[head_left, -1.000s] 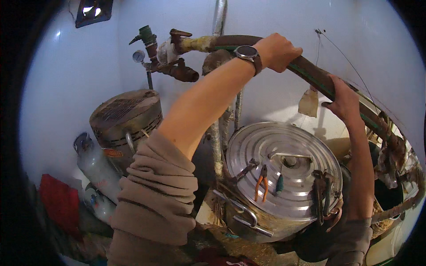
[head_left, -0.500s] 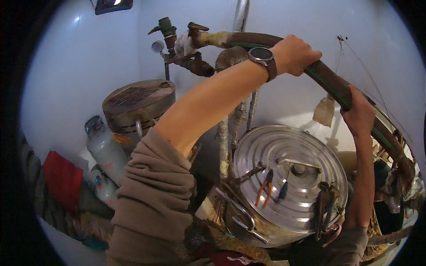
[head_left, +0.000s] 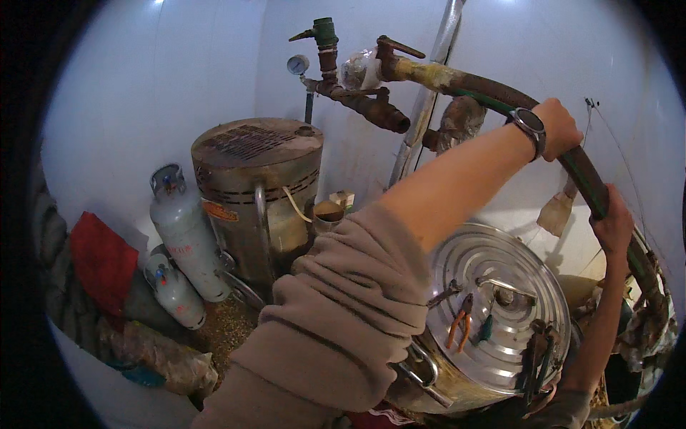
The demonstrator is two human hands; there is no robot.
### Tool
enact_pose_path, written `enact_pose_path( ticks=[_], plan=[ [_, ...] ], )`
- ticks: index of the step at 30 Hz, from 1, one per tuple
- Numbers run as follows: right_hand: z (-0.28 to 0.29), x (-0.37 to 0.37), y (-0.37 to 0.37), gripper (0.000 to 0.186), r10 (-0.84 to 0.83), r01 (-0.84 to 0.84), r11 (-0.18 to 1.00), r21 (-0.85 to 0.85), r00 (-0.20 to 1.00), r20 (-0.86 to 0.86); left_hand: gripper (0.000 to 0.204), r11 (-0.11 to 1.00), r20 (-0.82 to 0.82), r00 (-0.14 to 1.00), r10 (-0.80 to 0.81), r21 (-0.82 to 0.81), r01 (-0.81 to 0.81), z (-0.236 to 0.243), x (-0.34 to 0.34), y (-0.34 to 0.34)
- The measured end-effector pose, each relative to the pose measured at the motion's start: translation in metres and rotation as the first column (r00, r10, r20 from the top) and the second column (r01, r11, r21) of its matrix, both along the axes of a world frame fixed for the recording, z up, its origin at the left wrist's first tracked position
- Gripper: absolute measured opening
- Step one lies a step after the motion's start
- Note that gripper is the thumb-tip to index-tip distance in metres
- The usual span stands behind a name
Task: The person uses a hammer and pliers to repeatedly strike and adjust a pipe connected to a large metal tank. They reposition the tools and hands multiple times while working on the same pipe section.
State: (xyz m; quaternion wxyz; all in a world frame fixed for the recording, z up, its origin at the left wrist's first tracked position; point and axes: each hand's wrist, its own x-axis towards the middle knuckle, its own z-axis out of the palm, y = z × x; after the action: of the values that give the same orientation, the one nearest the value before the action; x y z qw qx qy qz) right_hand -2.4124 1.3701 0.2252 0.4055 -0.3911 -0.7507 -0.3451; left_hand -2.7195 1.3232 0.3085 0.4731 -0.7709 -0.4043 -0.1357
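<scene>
A thick dark brown hose with a green stripe arcs down the right side. My left hand, with a watch on its wrist, is wrapped round the upper part of it. Lower down, my right hand grips the same hose. The hose's upper end meets a yellowish pipe end at a rusty lever valve. Beside that valve is an open-ended rusty pipe with a green-handled valve and a round gauge.
Below my arms stands a large metal pot with a ridged lid; pliers and other tools lie on it. A round metal burner drum, two gas cylinders and a red cloth are on the left. A brush hangs on the wall.
The view has swung left, so the drum, pot and pipes sit farther right and more of the left floor shows. Both hands keep their grip on the hose.
</scene>
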Motion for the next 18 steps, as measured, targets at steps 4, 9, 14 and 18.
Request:
enact_pose_path(
  ticks=[4,9,14,18],
  plan=[
    [0.000,0.000,-0.005,0.069,-0.049,0.049,0.999,-0.005,0.999,0.020,0.030,1.000,0.044,0.999,-0.023,0.000,0.023,-0.005,0.001,-0.005],
    [0.000,0.000,-0.009,0.076,-0.107,0.108,0.993,-0.057,0.994,0.008,0.033,1.000,0.072,0.997,-0.029,0.006,0.029,-0.007,-0.001,-0.006],
    [-0.006,0.008,0.005,0.077,-0.094,0.092,0.993,-0.067,0.995,-0.023,0.031,0.998,0.055,0.997,-0.055,0.021,0.054,-0.006,-0.002,-0.001],
    [-0.012,0.014,0.015,0.078,-0.057,0.057,0.998,0.014,0.998,-0.001,0.028,0.999,0.028,0.999,-0.040,0.021,0.039,-0.005,0.001,0.005]
  ],
)
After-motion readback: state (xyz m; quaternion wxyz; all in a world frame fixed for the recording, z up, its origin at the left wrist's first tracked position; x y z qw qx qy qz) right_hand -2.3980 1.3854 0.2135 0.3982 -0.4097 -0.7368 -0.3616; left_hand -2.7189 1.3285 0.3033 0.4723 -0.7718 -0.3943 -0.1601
